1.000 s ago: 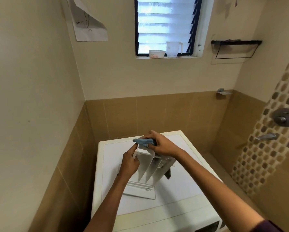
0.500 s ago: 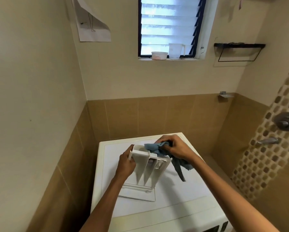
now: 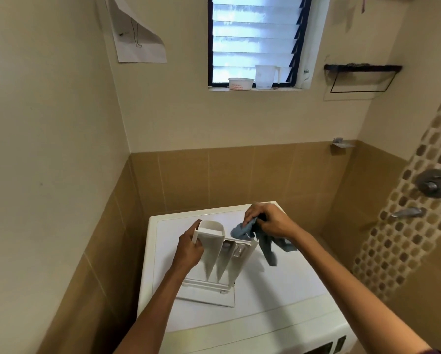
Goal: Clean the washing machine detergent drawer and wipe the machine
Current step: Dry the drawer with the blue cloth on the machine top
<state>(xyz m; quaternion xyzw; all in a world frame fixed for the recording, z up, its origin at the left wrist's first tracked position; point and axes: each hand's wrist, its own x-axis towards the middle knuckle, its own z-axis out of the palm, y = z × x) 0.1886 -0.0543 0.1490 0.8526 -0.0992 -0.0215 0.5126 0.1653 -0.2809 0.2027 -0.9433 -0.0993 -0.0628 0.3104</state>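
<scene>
Detergent drawer [image 3: 222, 256] stands on end on the washing machine [image 3: 278, 297] top, front panel down on the lid, open compartments facing the camera. Left hand [image 3: 188, 249] is clamped on the drawer's upper left corner: fingers wrap round the left wall, thumb on the near face, just below the rounded compartment at the top. Right hand [image 3: 270, 223] is closed on a blue-grey cloth [image 3: 262, 238], pinched between thumb and fingers. It sits up and to the right of the left hand, just past the drawer's upper right corner. One bunched end of the cloth pokes out left of the right hand and touches the drawer's top right edge; the rest hangs below that hand, loose tails dangling beside the drawer's right wall, above the machine lid. Cannot tell if the tails touch the lid.

Well beyond both hands, on the window sill [image 3: 255, 89]: a white tub [image 3: 241, 83] and a clear measuring jug [image 3: 265, 76] side by side. Right of the right hand, on the mosaic wall: shower valve [image 3: 435, 183] with a spout [image 3: 407, 212] under it
</scene>
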